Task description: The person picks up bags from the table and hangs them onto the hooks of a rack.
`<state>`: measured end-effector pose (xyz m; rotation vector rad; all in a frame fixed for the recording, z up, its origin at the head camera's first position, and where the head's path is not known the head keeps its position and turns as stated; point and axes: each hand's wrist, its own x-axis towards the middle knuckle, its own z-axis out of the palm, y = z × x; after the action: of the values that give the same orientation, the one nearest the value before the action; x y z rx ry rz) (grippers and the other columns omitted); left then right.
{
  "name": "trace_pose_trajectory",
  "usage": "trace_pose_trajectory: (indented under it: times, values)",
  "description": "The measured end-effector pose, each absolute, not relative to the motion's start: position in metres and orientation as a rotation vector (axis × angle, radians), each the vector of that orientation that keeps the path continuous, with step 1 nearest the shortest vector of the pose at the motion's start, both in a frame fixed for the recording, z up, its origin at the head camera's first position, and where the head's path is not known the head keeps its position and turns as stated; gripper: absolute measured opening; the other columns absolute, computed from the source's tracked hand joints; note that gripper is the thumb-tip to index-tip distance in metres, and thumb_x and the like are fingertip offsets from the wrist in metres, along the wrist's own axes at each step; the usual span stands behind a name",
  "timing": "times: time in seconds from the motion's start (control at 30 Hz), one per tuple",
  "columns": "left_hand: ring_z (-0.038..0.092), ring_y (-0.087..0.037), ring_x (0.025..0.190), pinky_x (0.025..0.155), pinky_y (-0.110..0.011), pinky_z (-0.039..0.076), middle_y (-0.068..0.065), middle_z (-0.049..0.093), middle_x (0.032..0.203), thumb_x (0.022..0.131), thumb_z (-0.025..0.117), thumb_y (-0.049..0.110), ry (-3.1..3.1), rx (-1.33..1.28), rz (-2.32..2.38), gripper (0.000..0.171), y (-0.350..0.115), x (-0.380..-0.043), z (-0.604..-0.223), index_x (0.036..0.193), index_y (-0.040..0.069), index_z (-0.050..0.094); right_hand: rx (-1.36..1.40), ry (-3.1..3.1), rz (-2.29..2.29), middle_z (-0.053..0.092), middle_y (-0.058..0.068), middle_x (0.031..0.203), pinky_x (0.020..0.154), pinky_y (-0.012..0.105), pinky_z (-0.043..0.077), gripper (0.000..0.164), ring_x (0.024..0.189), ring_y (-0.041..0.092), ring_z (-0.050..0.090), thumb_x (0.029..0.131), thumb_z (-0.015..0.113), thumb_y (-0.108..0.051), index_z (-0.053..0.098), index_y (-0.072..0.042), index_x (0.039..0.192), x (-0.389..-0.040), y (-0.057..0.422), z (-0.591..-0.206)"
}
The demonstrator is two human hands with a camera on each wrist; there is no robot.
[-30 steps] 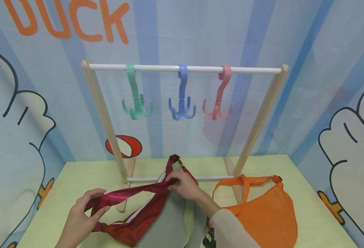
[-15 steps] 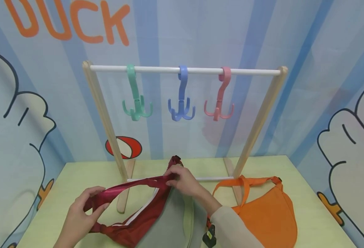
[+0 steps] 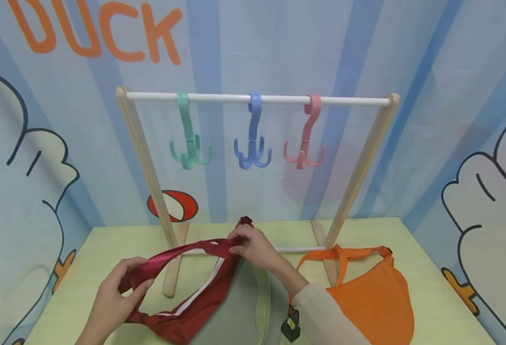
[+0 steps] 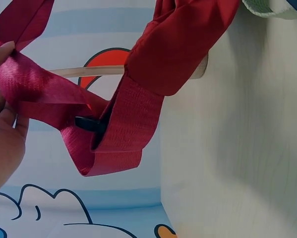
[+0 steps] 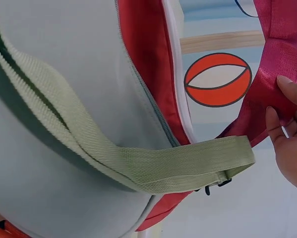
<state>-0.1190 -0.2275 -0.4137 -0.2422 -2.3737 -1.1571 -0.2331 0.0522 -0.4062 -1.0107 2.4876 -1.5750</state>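
Note:
Both hands hold the crimson webbing strap (image 3: 162, 259) of a red bag (image 3: 207, 303) in the head view. My left hand (image 3: 116, 298) pinches the strap's left part between thumb and fingers. At the strap's far end, my right hand (image 3: 254, 247) pinches it near the bag's top corner. Between the hands the strap arches above the bag's white-edged opening. A grey bag (image 3: 227, 316) with a pale green strap (image 5: 188, 166) overlaps the red one. In the left wrist view, a dark buckle (image 4: 90, 124) shows in the looped strap (image 4: 44, 89).
Behind the bags stands a wooden rack (image 3: 142, 160) with a white top bar (image 3: 218, 98). From it hang a green hook (image 3: 188, 139), a blue hook (image 3: 253, 139) and a pink hook (image 3: 306, 139). An orange bag (image 3: 375, 297) lies right on the table (image 3: 438, 306).
The strap between the hands has risen into a higher arch. My right hand has shifted slightly up, and the pale green strap end near its fingers is now covered. The left hand barely moves.

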Motion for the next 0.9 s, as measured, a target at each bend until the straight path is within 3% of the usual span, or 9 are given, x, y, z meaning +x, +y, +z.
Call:
trace_pose_trajectory:
  times: [0.23, 0.63, 0.9]
  values:
    - [0.055, -0.005, 0.071, 0.058, -0.018, 0.048, -0.007, 0.058, 0.092, 0.069, 0.071, -0.013, -2.345, -0.222, -1.209, 0.045, -0.224, -0.122, -0.413, 0.109, 0.0, 0.054, -1.041, 2.472, -1.594, 0.058, 0.011, 0.091, 0.07, 0.024, 0.048, 0.017, 0.082, 0.022, 0.057, 0.077, 0.067, 0.007, 0.062, 0.003, 0.093, -0.233, 0.05, -0.401]
    - [0.053, -0.005, 0.069, 0.056, -0.015, 0.045, 0.001, 0.059, 0.086, 0.068, 0.076, -0.005, -2.23, -0.174, -1.245, 0.042, -0.22, -0.126, -0.418, 0.106, 0.004, 0.058, -1.053, 2.45, -1.606, 0.058, 0.013, 0.092, 0.069, 0.024, 0.048, 0.017, 0.082, 0.024, 0.058, 0.077, 0.066, 0.008, 0.062, 0.004, 0.094, -0.234, 0.051, -0.398]
    - [0.052, -0.005, 0.069, 0.056, -0.015, 0.045, 0.0, 0.058, 0.089, 0.068, 0.077, -0.003, -2.252, -0.146, -1.204, 0.044, -0.219, -0.127, -0.415, 0.107, 0.005, 0.058, -1.059, 2.478, -1.556, 0.058, 0.008, 0.091, 0.068, 0.024, 0.048, 0.018, 0.079, 0.019, 0.057, 0.079, 0.066, 0.006, 0.063, 0.001, 0.095, -0.233, 0.053, -0.391]
